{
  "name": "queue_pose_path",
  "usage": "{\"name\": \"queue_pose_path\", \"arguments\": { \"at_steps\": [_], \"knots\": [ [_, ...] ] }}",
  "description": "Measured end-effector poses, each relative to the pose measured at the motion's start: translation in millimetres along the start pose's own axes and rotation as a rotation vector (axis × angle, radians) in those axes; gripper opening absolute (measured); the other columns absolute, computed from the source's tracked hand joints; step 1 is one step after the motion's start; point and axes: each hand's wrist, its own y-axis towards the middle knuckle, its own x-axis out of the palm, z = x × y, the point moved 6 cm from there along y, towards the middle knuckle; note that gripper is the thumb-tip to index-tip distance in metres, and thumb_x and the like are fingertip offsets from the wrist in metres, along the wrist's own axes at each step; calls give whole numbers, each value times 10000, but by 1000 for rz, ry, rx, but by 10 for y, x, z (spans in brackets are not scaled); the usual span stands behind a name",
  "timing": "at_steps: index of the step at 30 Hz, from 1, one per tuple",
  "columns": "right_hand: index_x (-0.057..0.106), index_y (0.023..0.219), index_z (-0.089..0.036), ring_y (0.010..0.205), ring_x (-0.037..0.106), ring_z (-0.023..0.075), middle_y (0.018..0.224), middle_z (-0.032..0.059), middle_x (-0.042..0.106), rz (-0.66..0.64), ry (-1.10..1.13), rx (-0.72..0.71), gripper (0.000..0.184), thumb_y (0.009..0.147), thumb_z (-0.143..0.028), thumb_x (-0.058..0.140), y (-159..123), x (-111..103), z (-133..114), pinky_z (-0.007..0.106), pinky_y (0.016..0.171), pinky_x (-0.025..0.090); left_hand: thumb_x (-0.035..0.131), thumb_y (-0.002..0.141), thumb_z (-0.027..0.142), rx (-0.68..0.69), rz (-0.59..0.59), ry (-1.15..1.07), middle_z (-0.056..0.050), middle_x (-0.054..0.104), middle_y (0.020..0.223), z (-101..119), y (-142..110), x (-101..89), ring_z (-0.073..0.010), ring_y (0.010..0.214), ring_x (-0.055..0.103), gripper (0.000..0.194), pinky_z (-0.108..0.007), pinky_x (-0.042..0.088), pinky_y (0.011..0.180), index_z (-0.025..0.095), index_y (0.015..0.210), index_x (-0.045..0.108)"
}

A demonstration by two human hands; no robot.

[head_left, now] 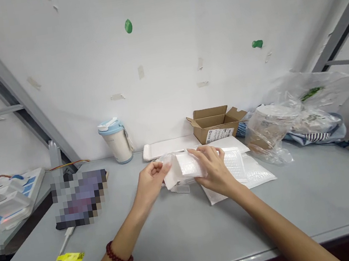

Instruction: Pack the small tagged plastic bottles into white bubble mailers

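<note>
Head view: we have the white, bubble-textured packet (189, 164) between both hands, mid-bench, on the near-left side of the open brown cardboard box (218, 134). Bench is grey and smooth-topped (185, 239). Left hand (148, 182): grip pinches the packet's left edge, thumb against fingers. Right hand (215, 170): grip curls around the right end, thumb on the near side. For clean handling, we'd keep the right grip steady but light, ease the left edge along gently, and avoid squashing the bubbles. Packet looks glossy, creased, folded over; contents, if any, we can't tell.
</note>
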Motion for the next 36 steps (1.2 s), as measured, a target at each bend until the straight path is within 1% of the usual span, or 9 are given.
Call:
{"name": "queue_pose_path", "arguments": {
  "at_steps": [3,8,10,14,17,20,24,30,36],
  "knots": [
    [360,1301,-246,1100,422,295,1140,123,429,58,11,73,662,672,-203,560,18,-64,153,480,925,233,531,797,460,106,-26,150,-7,605,673,85,12,-40,-126,588,556,312,-258,457,585,158,758,595],
    [393,1295,-266,1106,421,292,1121,105,431,104,45,150,634,689,-239,579,27,-82,310,481,921,244,517,809,239,374,-477,607,-41,669,943,78,-170,291,-137,687,574,168,-251,445,646,189,859,669],
    [399,1294,-274,1095,427,286,1121,97,434,93,54,150,632,688,-238,578,25,-62,315,478,918,249,490,805,163,446,-587,709,-45,658,1007,9,-258,405,-145,734,584,204,-263,452,690,195,902,667],
    [391,1302,-290,1088,431,290,1120,89,437,84,63,125,643,688,-227,570,19,-40,286,474,909,255,462,794,103,529,-600,916,-60,605,1078,-110,-320,491,-188,897,583,305,-290,456,753,206,1037,614],
    [389,1303,-295,1085,430,291,1116,86,437,82,65,119,646,686,-223,569,18,-31,278,476,909,260,440,790,88,533,-579,1080,-68,608,999,-171,-326,500,-199,857,584,330,-292,461,701,204,1065,581],
    [406,1288,-276,1086,426,288,1117,92,431,69,76,139,630,684,-226,576,19,-12,299,480,913,263,430,791,84,587,-580,1081,-65,616,941,-119,-361,505,-196,822,581,329,-289,462,684,203,1057,584],
    [413,1278,-268,1106,415,292,1115,95,434,50,100,174,612,691,-240,586,22,7,334,488,918,267,513,800,174,614,-414,763,-45,634,884,168,-345,362,-148,700,567,270,-267,476,652,192,1055,598],
    [405,1269,-283,1125,405,300,1113,92,446,42,150,179,598,700,-246,589,26,-7,334,495,923,267,644,758,335,386,163,88,-22,642,780,443,-184,-180,-95,533,556,205,-237,489,539,158,858,615],
    [404,1262,-267,1120,413,294,1112,94,451,38,152,168,598,693,-227,584,23,-7,290,482,923,272,696,725,317,350,225,-142,-63,685,892,414,-153,-219,-120,638,624,235,-250,522,599,144,843,589]
  ]
}}
